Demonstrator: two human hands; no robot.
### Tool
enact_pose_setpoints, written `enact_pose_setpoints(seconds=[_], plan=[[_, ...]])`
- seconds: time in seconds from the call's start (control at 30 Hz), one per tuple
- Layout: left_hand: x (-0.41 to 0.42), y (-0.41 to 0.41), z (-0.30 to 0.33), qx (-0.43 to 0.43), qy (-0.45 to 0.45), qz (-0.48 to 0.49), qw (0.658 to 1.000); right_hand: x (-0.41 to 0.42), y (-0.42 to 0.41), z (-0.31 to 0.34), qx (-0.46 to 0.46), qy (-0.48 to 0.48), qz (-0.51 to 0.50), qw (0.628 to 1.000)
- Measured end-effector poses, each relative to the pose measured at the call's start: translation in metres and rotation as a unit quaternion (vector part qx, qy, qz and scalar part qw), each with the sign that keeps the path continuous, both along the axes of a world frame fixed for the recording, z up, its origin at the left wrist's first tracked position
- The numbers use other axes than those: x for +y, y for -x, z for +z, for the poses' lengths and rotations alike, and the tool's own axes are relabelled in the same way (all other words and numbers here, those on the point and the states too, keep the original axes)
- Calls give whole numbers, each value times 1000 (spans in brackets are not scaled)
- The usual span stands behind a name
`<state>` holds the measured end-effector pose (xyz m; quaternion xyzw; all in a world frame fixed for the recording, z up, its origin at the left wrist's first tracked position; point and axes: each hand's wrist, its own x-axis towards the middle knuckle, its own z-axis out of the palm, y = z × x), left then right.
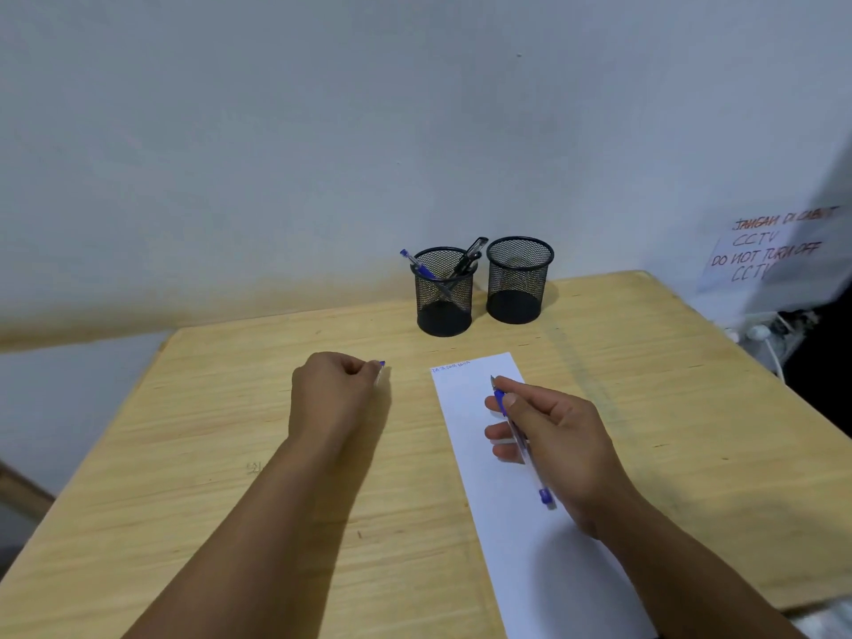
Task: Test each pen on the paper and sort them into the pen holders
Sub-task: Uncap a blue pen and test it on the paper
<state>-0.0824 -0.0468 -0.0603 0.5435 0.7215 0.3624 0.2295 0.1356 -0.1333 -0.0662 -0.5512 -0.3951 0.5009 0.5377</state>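
Handwriting on a wall notice (765, 251) at 2 o'clock reads "DO NOT TURN OFF CCTV". A faint scribble is seen at the top of the paper (479, 385) on the table (230, 431). A blue pen (518, 435), tip towards 11 o'clock, is gripped over the paper by the right hand (553, 445). A pen cap (379, 373) is pinched by the left hand (332, 389). At 12 o'clock, pens lean in the left holder (443, 292), beside the right holder (518, 281).

This looks like a plain office or back room. A light wooden desk (230, 431) stands against a bare white wall (322, 131), with two black mesh pen holders, one (444, 292) beside the other (517, 281), at twelve o'clock. At two o'clock a handwritten notice (760, 255) reads "DO NOT TURN OFF CCTV", with white cables and plugs (765, 336) just below it.
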Motion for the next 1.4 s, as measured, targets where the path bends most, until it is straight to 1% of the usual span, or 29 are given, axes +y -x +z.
enact_pose_setpoints(seconds=[0.07,0.13,0.23,0.33,0.4,0.5,0.63,0.83,1.0,1.13,1.27,1.4], plan=[[-4,-4,-1,52,-41,-7,998,3,-2,2,32,0,9,999],[-12,-16,-6,101,-92,-41,990,7,-4,2,59,-2,17,998],[-28,-39,-13,129,-131,-152,971,16,-8,2,38,-22,20,999],[-34,-50,-20,194,-102,-254,942,26,-11,4,-2,-52,-1,999],[-33,-50,-22,224,-77,-277,931,38,-12,5,-24,-60,-44,997],[-29,-51,-22,245,-65,-286,924,62,-10,5,-33,-44,-73,996],[-24,-48,-25,279,-37,-295,913,89,-5,-3,-141,-18,-43,989],[-21,-44,-33,296,-37,-305,904,104,-6,-13,-219,-25,-32,975],[-19,-45,-37,294,-44,-289,910,108,-11,-13,-196,-25,-52,979],[-19,-45,-37,287,-48,-286,913,112,-11,-14,-271,5,-54,961],[-18,-45,-37,287,-47,-285,913,110,-8,-19,-329,-4,-66,942],[-19,-46,-37,294,-47,-282,912,109,-7,-20,-349,-20,-67,935]])
